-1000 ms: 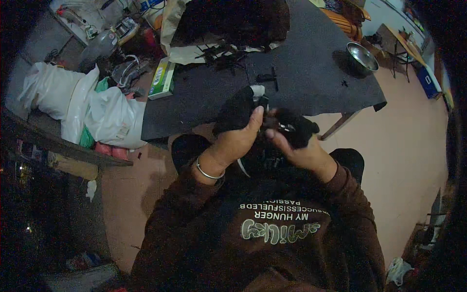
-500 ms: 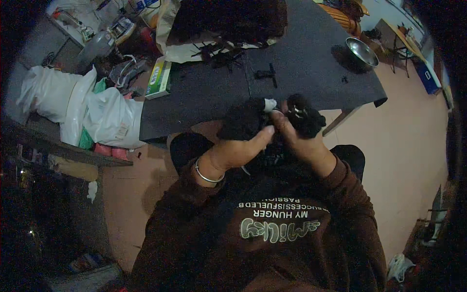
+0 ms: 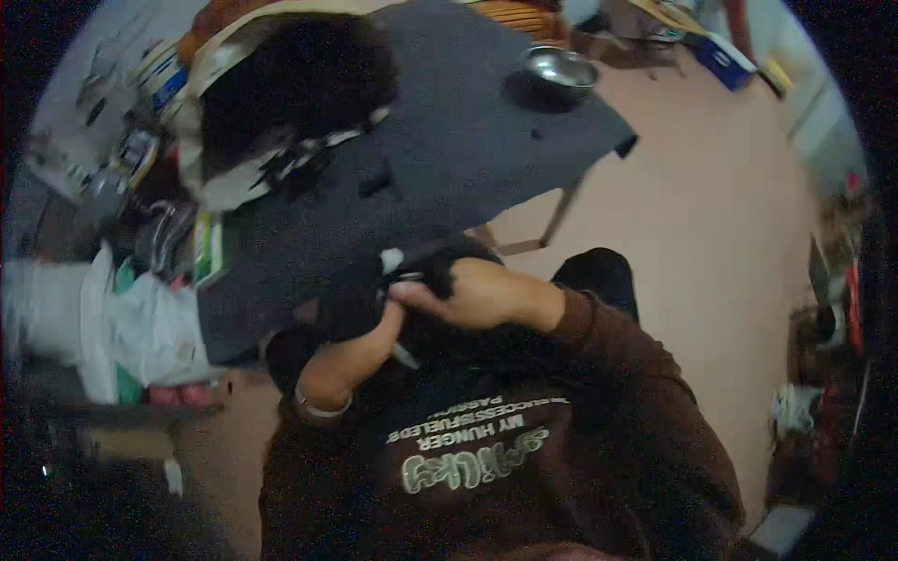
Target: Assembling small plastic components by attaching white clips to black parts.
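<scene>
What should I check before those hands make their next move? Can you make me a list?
1. Hands close together: ok. The left hand and right hand meet by the table's near edge.
2. Firm grip on the dark stuff: cannot tell, it's too dark and blurry.
3. Clear view of the fingertips: not ok, they're blurred or hidden.
4. Shiny bowl safely apart from the hands: ok, it's on the table, off to the right.
5. Green-and-white box apart from the hands: ok, it's at the table's left side.
</scene>
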Available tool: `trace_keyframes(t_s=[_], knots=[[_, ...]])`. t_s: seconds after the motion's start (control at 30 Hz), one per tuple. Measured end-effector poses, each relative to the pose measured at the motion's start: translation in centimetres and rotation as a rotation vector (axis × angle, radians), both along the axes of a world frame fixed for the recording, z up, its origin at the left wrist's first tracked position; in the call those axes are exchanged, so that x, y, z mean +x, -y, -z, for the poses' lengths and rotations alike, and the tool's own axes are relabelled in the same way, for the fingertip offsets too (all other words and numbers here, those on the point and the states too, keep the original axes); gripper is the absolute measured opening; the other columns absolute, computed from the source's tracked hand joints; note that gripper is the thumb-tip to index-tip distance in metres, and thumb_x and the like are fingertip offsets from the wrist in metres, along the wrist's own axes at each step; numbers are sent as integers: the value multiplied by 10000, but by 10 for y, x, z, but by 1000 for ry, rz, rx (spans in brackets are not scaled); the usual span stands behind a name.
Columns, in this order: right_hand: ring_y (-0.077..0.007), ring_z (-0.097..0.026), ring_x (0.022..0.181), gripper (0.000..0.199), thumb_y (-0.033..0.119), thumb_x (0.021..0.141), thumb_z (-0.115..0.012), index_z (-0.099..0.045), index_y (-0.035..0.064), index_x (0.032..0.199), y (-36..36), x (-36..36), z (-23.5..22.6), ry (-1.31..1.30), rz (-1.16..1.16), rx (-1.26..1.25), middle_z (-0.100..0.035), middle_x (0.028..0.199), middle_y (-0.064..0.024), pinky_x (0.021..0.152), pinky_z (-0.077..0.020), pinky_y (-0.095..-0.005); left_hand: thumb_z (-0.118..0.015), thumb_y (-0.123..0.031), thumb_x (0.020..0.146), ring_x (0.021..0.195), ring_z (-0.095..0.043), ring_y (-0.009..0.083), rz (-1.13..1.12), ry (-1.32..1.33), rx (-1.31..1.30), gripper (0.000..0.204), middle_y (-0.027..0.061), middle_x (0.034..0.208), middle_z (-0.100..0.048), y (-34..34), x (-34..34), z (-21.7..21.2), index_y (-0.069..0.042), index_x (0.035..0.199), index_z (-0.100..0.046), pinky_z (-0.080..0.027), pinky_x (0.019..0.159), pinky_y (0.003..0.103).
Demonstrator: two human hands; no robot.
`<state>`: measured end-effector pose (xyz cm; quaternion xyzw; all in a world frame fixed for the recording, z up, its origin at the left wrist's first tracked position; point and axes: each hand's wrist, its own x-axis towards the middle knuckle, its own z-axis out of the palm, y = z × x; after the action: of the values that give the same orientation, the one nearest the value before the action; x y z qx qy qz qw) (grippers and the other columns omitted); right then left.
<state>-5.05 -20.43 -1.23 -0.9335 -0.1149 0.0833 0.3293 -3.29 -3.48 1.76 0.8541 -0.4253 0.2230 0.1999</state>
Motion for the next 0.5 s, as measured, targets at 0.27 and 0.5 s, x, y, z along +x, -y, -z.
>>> trace_keyframes(t_s=[0.27,0.5], knots=[[-205,-481,508,346,322,856,-382,-518,12,785,-6,-9,1,-53,8,473,-517,606,-139,512,-400,-314,-496,-143,745,798,-553,249,-47,296,262,198,140,892,-568,7,-13,-19,-8,865,-577,-420,767,364],[-101,-472,499,369,378,830,-415,-561,58,720,-17,-5,-5,-255,185,430,-511,551,-17,464,-379,-261,-510,-195,764,809,-561,244,-107,173,194,272,134,852,-581,-3,-7,-5,24,921,-548,-417,776,321]])
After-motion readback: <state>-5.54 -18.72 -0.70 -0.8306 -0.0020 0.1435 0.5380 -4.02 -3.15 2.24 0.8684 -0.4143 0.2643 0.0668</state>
